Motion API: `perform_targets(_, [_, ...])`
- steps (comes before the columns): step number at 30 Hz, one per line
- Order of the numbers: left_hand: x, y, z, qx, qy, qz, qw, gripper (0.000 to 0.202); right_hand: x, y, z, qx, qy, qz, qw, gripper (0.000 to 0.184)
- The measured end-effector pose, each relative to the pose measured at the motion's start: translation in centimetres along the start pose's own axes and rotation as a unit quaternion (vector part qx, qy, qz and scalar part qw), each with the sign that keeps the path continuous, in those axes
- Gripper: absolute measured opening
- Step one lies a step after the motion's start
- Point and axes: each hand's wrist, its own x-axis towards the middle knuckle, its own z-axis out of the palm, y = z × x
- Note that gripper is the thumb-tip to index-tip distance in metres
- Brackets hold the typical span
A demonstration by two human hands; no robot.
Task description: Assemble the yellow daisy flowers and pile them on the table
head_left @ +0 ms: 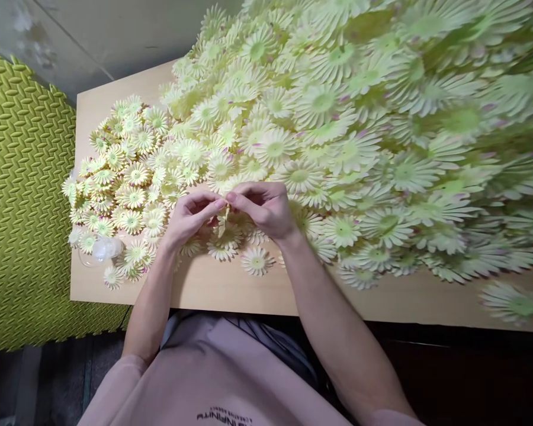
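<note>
Pale blossoms crowd a wooden tabletop

A light wood table (240, 291) shows bare along its near edge and far left corner. Heaped artificial flowers (322, 106) spread over the rest, deepest at the far right, where they blur. Near the middle edge, the left hand (196, 214) and right hand (266, 208) meet, fingertips pinched together on a small pale piece (223, 222), probably a flower seen edge-on. A clear container (107, 248) stands at the near left. Beyond the table's left end rises a textured yellow-green mat (24, 177); a grey surface (77, 35) lies behind.
</note>
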Motion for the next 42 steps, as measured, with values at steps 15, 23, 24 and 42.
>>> perform_targets(15, [0.0,-0.1,0.0,0.014,0.012,-0.009,1.0,0.024,-0.1,-0.3,-0.2,-0.004,-0.055,0.029,0.998,0.04])
perform_targets(23, [0.1,0.4,0.0,0.01,0.024,-0.023,0.999,0.023,-0.1,0.0,0.0,-0.022,-0.041,0.01,0.999,0.044])
perform_targets(24, [0.1,0.4,0.0,-0.004,0.04,-0.013,0.999,0.022,0.0,0.1,-0.1,-0.015,-0.019,-0.001,1.0,0.045])
perform_targets(42, [0.6,0.0,-0.5,0.056,0.184,0.095,0.977,0.023,-0.1,-0.3,-0.1,0.054,-0.023,0.046,0.997,0.037])
